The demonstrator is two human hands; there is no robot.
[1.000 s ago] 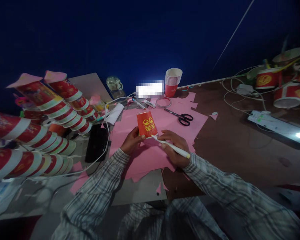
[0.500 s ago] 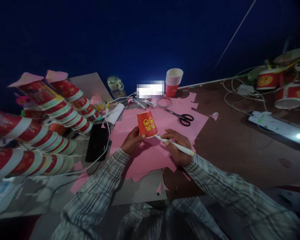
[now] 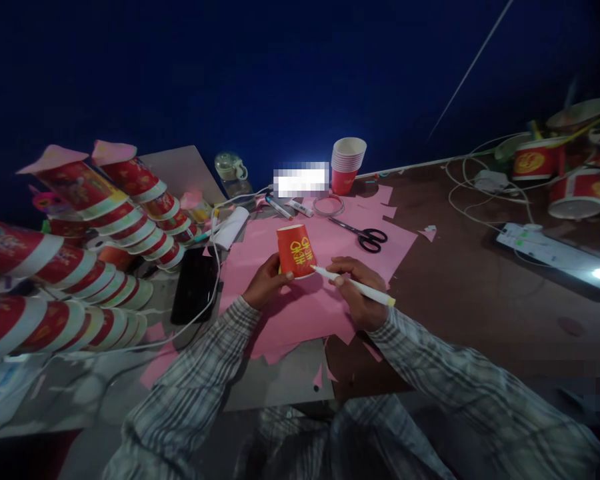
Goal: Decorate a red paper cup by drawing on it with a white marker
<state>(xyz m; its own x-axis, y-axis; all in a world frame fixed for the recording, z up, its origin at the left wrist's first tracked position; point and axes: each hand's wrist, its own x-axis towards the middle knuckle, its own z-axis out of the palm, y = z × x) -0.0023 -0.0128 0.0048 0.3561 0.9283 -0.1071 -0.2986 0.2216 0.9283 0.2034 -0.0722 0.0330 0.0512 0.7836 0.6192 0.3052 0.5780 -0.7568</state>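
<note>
My left hand point(image 3: 269, 283) grips a red paper cup point(image 3: 291, 252) by its lower left side, thumb on the front. Yellow markings cover part of the cup's facing side. Between the fingers of my right hand point(image 3: 361, 293) is a white marker point(image 3: 367, 291) with a yellow end. Its tip is at the lower right edge of the cup; whether it touches I cannot tell. Under both hands lies pink paper point(image 3: 300, 320). Black-handled scissors point(image 3: 373, 239) rest on the paper beyond my right hand.
Tall stacks of red-and-white cups point(image 3: 115, 220) stand at the left, near a black phone point(image 3: 195, 287) with a cable across it. Nested paper cups point(image 3: 347, 167) and a roll of tape point(image 3: 329, 205) are at the back. A power strip point(image 3: 555, 253) and cables lie right.
The marker in my right hand has moved slightly right, and its tip is now a little higher along the cup's edge. My left hand has turned the cup slightly.
</note>
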